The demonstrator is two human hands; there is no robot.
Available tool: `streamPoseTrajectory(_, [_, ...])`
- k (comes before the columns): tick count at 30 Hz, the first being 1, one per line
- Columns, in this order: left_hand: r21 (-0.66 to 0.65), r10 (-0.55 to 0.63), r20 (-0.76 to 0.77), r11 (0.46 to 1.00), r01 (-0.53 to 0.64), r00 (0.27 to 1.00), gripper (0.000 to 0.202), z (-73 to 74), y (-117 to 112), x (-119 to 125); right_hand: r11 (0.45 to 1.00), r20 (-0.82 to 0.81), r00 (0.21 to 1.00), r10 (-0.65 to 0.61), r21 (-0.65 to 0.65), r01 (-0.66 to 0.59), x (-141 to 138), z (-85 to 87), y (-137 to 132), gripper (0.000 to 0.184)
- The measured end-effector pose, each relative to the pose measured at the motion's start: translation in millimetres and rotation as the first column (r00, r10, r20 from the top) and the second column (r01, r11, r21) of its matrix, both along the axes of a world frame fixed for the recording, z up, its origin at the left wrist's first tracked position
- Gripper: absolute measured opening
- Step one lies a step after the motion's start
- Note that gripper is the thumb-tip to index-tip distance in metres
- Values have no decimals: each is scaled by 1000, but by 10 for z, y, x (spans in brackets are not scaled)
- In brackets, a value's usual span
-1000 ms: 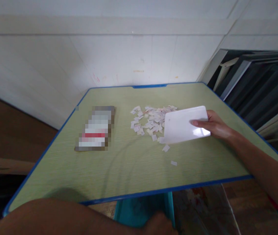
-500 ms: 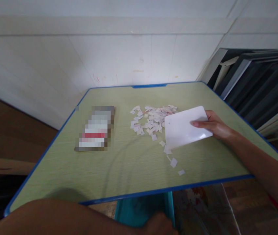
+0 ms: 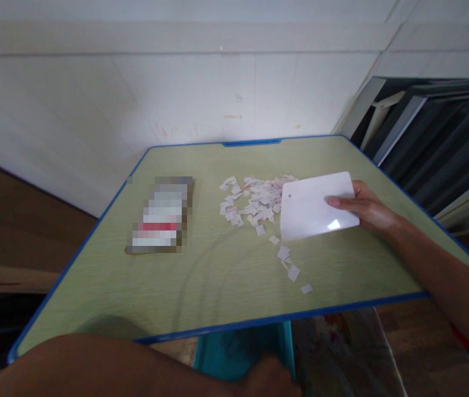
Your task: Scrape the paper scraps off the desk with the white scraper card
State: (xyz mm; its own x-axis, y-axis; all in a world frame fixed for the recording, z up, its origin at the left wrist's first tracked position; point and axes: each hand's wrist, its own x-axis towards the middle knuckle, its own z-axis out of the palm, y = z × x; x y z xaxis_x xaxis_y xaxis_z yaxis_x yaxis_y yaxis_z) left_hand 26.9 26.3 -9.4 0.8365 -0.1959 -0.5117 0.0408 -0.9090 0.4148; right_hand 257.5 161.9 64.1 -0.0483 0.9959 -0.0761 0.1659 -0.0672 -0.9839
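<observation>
Right hand (image 3: 368, 212) clamps white scraper (image 3: 317, 207), edge against scrap pile (image 3: 254, 203); stray scraps (image 3: 292, 271) nearer front of table (image 3: 201, 286); left hand (image 3: 271, 380) grip unclear.

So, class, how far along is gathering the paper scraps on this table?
Done: most scraps lie heaped beside the white card. In hand: the right hand holds that card on the table. Left: a few stray scraps trail toward its front edge.

White plastic board (image 3: 314, 207): thin, glossy, rounded corners, small hole near left corner; gripped at right edge by right hand (image 3: 366, 208). Paper scraps (image 3: 254, 203): small white-pink bits, loose pile at board's left edge; few strays trail toward near edge of table (image 3: 217, 286).
</observation>
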Motion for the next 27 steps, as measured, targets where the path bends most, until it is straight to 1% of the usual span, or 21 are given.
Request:
streamPoseTrajectory(1, [8, -29, -50, 1000, 30, 998, 26, 44, 18, 10, 1000, 7, 1000, 20, -12, -20, 2, 2, 1, 22])
streamPoseTrajectory(3, [23, -58, -110, 998, 61, 992, 24, 124, 45, 25, 992, 33, 994, 109, -69, -106, 4, 9, -4, 22])
streamPoseTrajectory(5, [20, -55, -136, 998, 58, 989, 23, 178, 57, 30, 979, 40, 983, 177, -112, -172, 0, 16, -11, 22])
streamPoseTrajectory(6, [10, -49, -141, 999, 51, 989, 23, 191, 60, 31, 979, 30, 984, 177, -109, -173, -2, 18, -14, 22])
streamPoseTrajectory(10, [13, -13, -132, 1000, 14, 991, 23, 160, 46, 28, 997, -21, 997, 74, -30, -75, -8, 14, -9, 17])
streamPoseTrajectory(11, [17, -3, -115, 1000, 5, 993, 23, 140, 38, 28, 997, -8, 997, 75, -25, -75, -9, 12, -4, 17])
streamPoseTrajectory(14, [31, 46, -60, 999, -44, 997, 21, 90, 14, 23, 990, 60, 988, 139, -43, -137, -15, -3, 12, 19])
streamPoseTrajectory(15, [34, 62, -43, 998, -60, 997, 22, 81, 9, 20, 989, 64, 988, 143, -41, -140, -17, -11, 16, 19])
streamPoseTrajectory(19, [25, 71, 9, 997, -72, 997, 23, 79, 10, 7, 998, -8, 998, 63, 15, -63, -17, -31, 23, 20])
streamPoseTrajectory(21, [28, 61, 16, 998, -61, 998, 24, 89, 12, 11, 995, 14, 995, 99, 0, -99, -19, -15, 21, 19])
streamPoseTrajectory(24, [36, 29, -24, 999, -28, 999, 26, 100, 6, 29, 983, 91, 979, 182, -22, -180, -30, 29, 14, 18])
streamPoseTrajectory(27, [46, 48, -26, 998, -46, 999, 24, 98, -5, 21, 984, 120, 976, 180, -9, -180, -46, 49, 1, 20])
